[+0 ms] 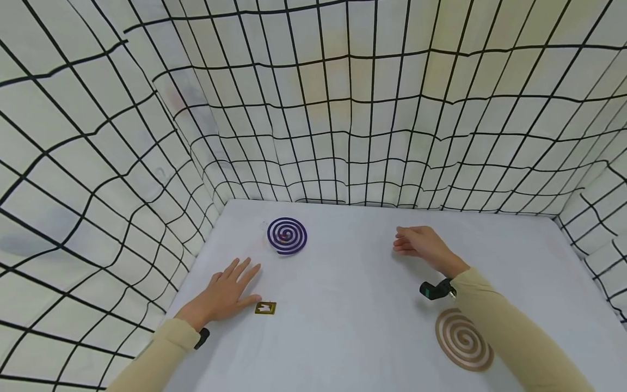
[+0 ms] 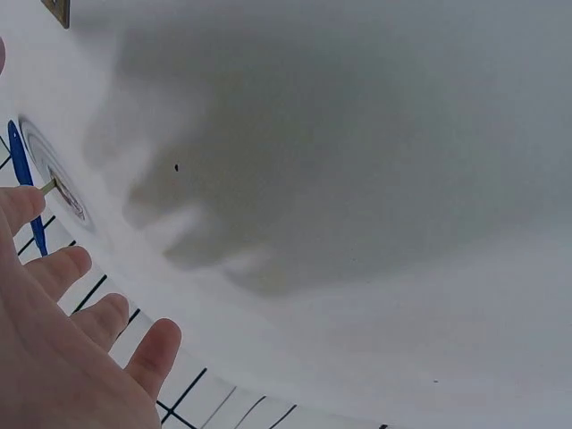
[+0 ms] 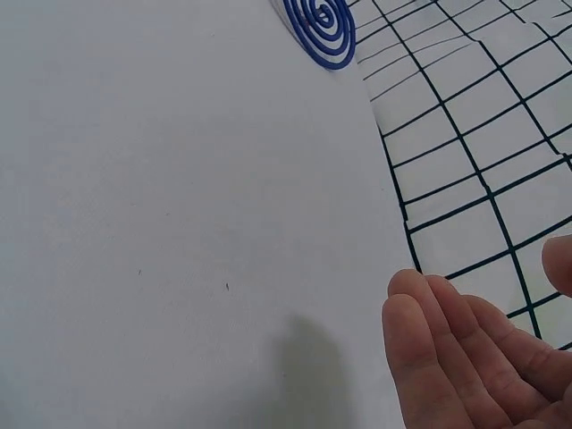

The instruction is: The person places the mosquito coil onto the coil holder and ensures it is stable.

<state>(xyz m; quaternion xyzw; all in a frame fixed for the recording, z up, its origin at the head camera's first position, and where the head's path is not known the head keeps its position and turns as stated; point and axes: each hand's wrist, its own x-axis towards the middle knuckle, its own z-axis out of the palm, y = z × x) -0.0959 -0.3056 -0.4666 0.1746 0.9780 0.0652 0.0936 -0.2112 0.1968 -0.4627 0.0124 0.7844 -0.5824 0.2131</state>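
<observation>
On the white desk [image 1: 343, 305], my left hand [image 1: 225, 294] has its fingers spread wide and my right hand [image 1: 423, 246] its fingers close together, neither holding anything. The brown coil [image 1: 464, 341] lies partly hidden by my right sleeve [image 1: 514, 332], the purple coil [image 1: 287, 236] back left, the small metal plate [image 1: 265, 308] just beside my left hand; I'd support either thin spiral flat, judging it brittle, and pinch the plate by its edges.
</observation>
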